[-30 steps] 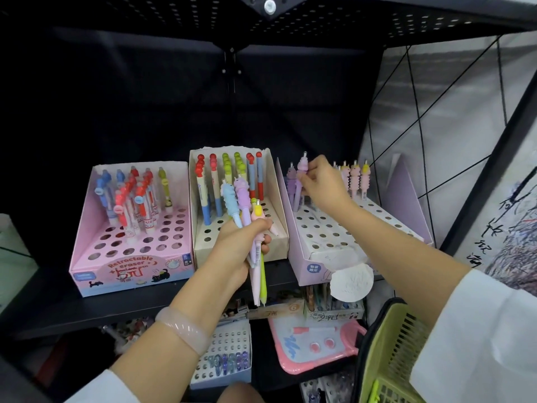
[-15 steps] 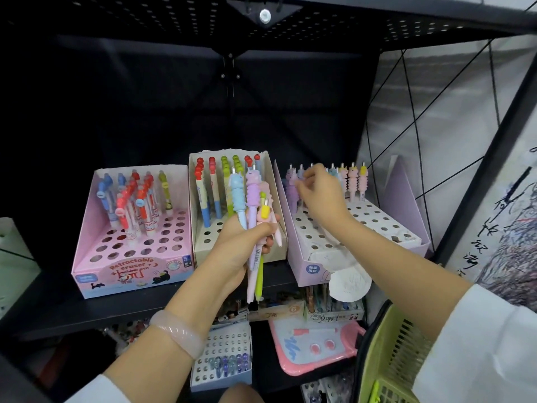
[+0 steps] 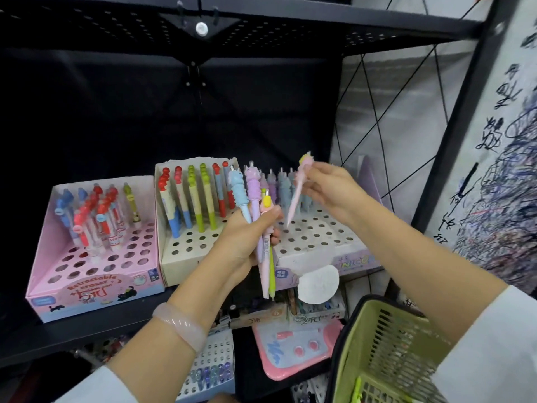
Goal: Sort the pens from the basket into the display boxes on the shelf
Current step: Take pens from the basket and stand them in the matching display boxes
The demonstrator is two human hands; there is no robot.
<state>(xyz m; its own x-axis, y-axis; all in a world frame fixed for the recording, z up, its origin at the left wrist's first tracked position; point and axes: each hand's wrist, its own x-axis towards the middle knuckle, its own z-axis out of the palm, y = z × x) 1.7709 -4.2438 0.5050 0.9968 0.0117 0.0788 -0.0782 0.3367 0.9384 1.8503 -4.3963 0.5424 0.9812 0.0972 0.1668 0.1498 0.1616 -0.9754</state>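
- Mid-sort, by the look of it: one pen in transit, several more waiting in reserve.
- Right hand [image 3: 325, 186] raised over the purple display box [image 3: 325, 242], fingers [image 3: 312, 189] pinching a pink pen [image 3: 297, 193] near its ornamented top, tip slanting down toward the perforated deck but not yet in a hole.
- Left hand [image 3: 247, 237] in front of the cream display box [image 3: 189, 257], fingers clenched around a bunch of pens [image 3: 255, 216]: blue, lilac, pink and yellow-green barrels, tops up, tips hanging below the fist.
- Rows of matching pastel pens [image 3: 280, 187] already standing at the back of the purple box; front holes open.
- Green basket [image 3: 386, 353] at lower right, near the right forearm; contents mostly out of sight.
- Pink display box [image 3: 93, 286] at far left on the shelf [image 3: 87, 330], partly filled.
- Next, probably: straighten the pink pen, line its tip up with a free hole, push down until seated, then draw another from the left-hand bunch.
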